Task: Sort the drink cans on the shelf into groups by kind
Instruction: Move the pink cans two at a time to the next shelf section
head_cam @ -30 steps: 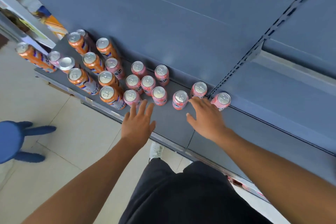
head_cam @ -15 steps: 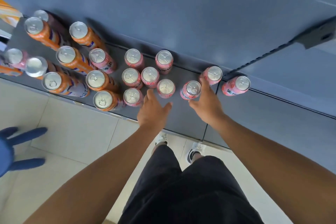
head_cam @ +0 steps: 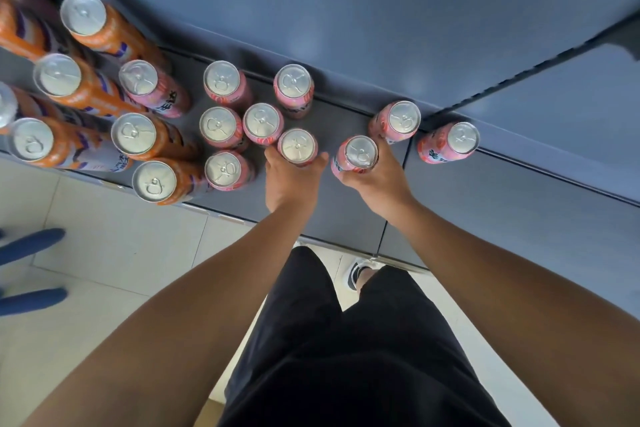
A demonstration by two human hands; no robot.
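Grey shelf [head_cam: 346,215] against the wall, orange cans [head_cam: 145,139] massed at 9 o'clock, pink cans [head_cam: 221,125] crowding the middle, left grip [head_cam: 291,180] clenched round the front pink can [head_cam: 298,146], right grip [head_cam: 377,177] grasping the next pink can [head_cam: 360,153] at its 3 o'clock, rear pink can [head_cam: 403,118] hemming in its fingers, outlying pink can [head_cam: 462,139] at 2 o'clock.

Grey shelf [head_cam: 346,215]: orange cans [head_cam: 133,133] upright at left, pink cans [head_cam: 263,120] upright centre and right.

Left hand [head_cam: 290,180], right hand [head_cam: 379,177] — now round cans [head_cam: 297,146]
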